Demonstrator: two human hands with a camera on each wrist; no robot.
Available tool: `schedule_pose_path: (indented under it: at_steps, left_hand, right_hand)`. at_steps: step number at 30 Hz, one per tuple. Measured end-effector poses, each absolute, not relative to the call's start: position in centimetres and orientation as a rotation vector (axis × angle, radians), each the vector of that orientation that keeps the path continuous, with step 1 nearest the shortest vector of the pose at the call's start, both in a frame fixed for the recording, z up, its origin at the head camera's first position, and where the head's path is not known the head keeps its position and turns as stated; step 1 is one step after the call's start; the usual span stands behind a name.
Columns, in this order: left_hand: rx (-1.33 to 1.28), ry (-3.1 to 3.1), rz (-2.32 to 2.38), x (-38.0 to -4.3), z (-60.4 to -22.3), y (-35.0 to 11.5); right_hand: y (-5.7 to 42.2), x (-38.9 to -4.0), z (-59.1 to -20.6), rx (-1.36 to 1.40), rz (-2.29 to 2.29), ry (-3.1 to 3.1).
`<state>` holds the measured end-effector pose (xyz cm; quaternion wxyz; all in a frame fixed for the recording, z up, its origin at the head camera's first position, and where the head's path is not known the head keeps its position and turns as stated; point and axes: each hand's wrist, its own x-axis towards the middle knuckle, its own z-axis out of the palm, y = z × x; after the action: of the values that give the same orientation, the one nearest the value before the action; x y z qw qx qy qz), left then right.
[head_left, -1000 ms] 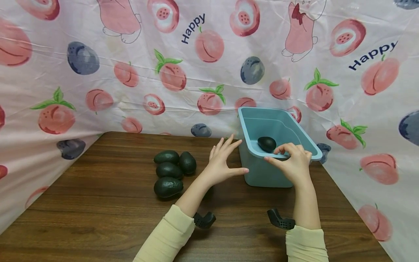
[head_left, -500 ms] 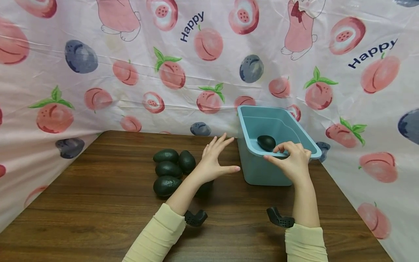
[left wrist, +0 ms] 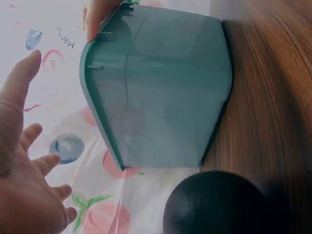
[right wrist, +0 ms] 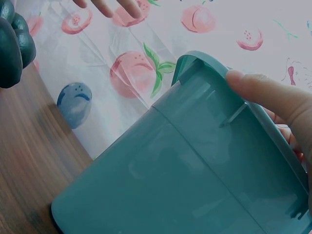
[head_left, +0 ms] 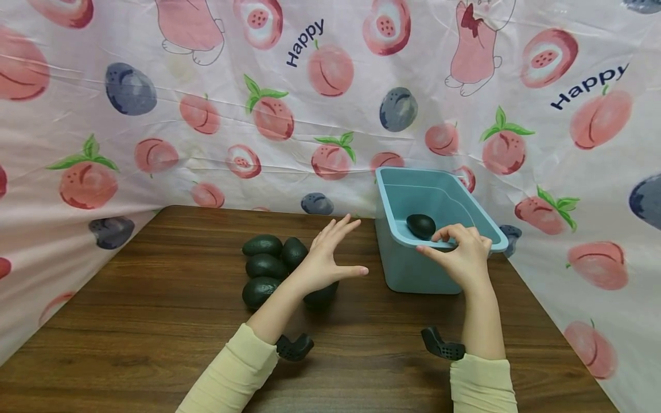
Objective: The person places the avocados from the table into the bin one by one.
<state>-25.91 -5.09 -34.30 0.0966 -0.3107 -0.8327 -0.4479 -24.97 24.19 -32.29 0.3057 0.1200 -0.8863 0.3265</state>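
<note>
the right hand (head_left: 465, 258) pinches the near rim of the blue box (head_left: 418, 275), thumb outside, fingers over the inner side; one avocado (head_left: 421, 227) lies inside the box, close behind that rim; whether the fingertips touch it, i cannot tell; the left hand (head_left: 319, 267) hangs in the air with fingers spread and thumb out, gripping nothing; a strip of wood shows between its thumb tip and the box's left wall; five loose avocados (head_left: 265, 267) are on the table (head_left: 129, 321), the front right one partly behind the left forearm; bare wood spreads wide to their left and along the near side; the box stands at the table's back right, near its right edge and close to the printed cloth (head_left: 279, 189)
</note>
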Motion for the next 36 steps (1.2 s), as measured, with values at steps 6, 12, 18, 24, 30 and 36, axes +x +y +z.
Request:
schedule_pose_path:
  at_steps: [6,12,18,24,30,36]
  left_hand:
    - [-0.915,-2.464,-1.342,-25.7,-34.1,-6.4]
    - [-0.908,-2.484,-1.34,-25.5,-34.2,-7.8]
    - [-0.889,-2.505,-1.312,-25.5,-34.4,-9.2]
    - [-0.872,-2.547,-1.245,-25.4,-34.5,-10.6]
    - [-0.861,-2.552,-1.241,-25.3,-34.6,-12.2]
    - [-0.842,-2.574,-1.223,-25.1,-35.0,-13.9]
  right_hand:
    - [24.2,-24.9,-32.2,0.318,0.862,-2.351]
    - [24.2,-24.9,-32.3,0.317,0.87,-2.347]
    - [24.3,-24.9,-32.3,0.315,0.865,-2.353]
    - [24.3,-24.8,-32.2,0.32,0.865,-2.357]
    - [24.3,-24.8,-32.1,0.323,0.86,-2.352]
    - [24.2,-24.8,-32.2,0.323,0.86,-2.354]
